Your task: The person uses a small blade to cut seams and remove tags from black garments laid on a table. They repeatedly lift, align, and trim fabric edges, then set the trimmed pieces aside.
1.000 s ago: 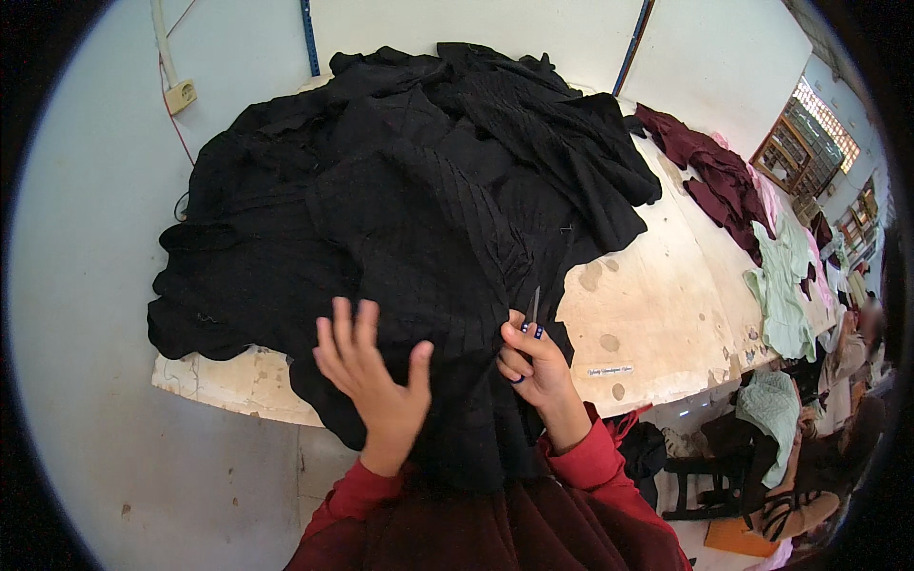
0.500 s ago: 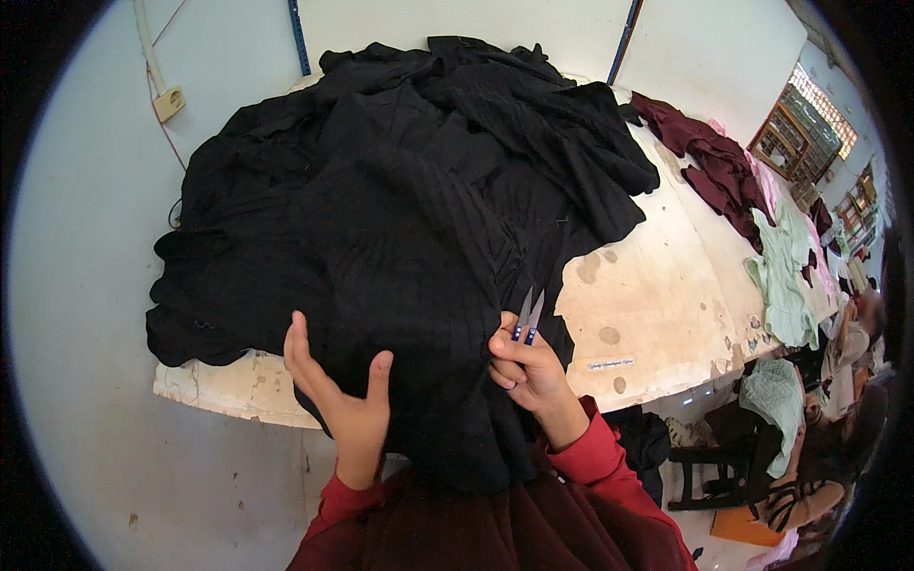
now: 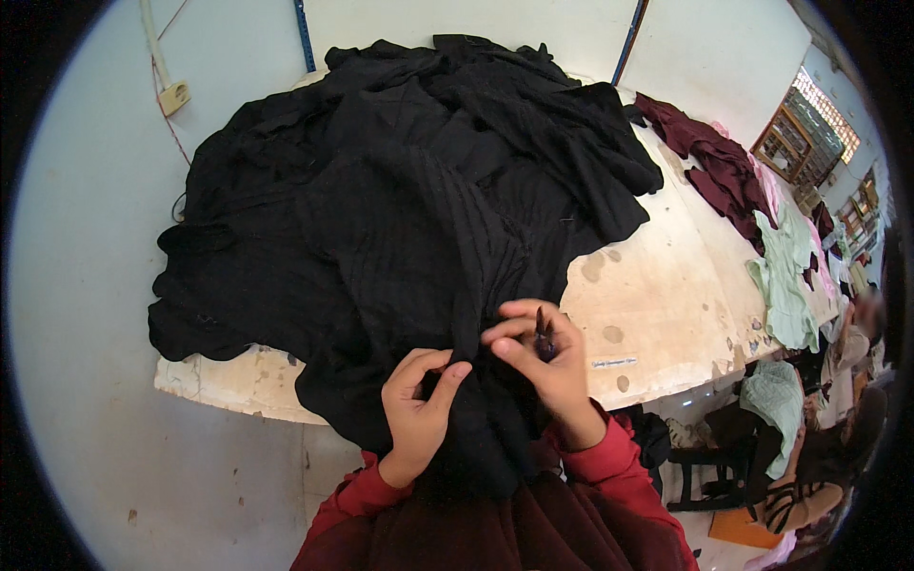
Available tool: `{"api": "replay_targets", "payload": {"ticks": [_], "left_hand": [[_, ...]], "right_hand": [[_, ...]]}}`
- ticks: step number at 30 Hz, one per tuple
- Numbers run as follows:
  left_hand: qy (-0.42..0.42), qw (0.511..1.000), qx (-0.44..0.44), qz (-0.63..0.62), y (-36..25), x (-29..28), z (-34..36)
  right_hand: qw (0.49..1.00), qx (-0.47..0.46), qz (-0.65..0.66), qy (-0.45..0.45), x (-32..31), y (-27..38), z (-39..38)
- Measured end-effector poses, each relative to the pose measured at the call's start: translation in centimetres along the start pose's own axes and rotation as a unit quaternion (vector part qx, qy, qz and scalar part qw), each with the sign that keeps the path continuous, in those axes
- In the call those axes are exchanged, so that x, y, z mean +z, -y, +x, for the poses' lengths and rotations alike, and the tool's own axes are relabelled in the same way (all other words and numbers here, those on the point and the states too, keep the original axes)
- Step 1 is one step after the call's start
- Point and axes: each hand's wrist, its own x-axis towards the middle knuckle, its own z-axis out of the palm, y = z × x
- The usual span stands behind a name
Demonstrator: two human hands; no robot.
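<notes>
A large heap of black garments [image 3: 381, 209] covers most of the table, and part of it hangs over the front edge towards me. With thumb and fingers together, my left hand [image 3: 419, 404] pinches a fold of this black cloth. Just to its right, my right hand [image 3: 550, 362] has thread snips [image 3: 544, 338] tucked among its fingers, dark and seen nearly edge-on. The thumb and index fingertip of that hand come close together at the same cloth; whether they grip it I cannot tell.
The pale, stained wooden table [image 3: 657, 285] ends in a curved-looking front edge. Maroon cloth [image 3: 709, 157] and a light green garment [image 3: 785, 276] lie at its right end. A black stool [image 3: 709, 476] stands at lower right, near another person's sandalled foot [image 3: 804, 504].
My left hand has moved right and closed from spread fingers onto the black cloth. My right hand has turned, so the snips' blades no longer point up in plain view.
</notes>
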Motion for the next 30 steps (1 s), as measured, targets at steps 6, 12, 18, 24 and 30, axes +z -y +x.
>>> {"api": "replay_targets", "payload": {"ticks": [6, 12, 18, 24, 30], "left_hand": [[0.000, 0.998, 0.052, 0.047, 0.6, -0.2, -0.3], [-0.002, 0.996, 0.070, 0.051, 0.8, -0.1, -0.4], [-0.014, 0.998, 0.035, 0.046, 0.4, 0.0, -0.4], [-0.023, 0.998, 0.030, 0.057, 0.2, -0.1, -0.6], [-0.045, 0.974, 0.137, 0.174, 0.9, 0.5, -0.6]], "right_hand": [[0.872, -0.291, -0.392, 0.038, -0.9, 4.0, 0.2], [0.821, -0.322, -0.470, 0.040, -0.2, 4.5, 0.2], [0.820, -0.333, -0.463, 0.038, 0.1, 4.4, 0.6], [0.861, -0.312, -0.400, 0.019, -0.2, 3.2, 0.6], [0.963, -0.135, -0.230, 0.032, 1.0, 2.5, -0.4]]}}
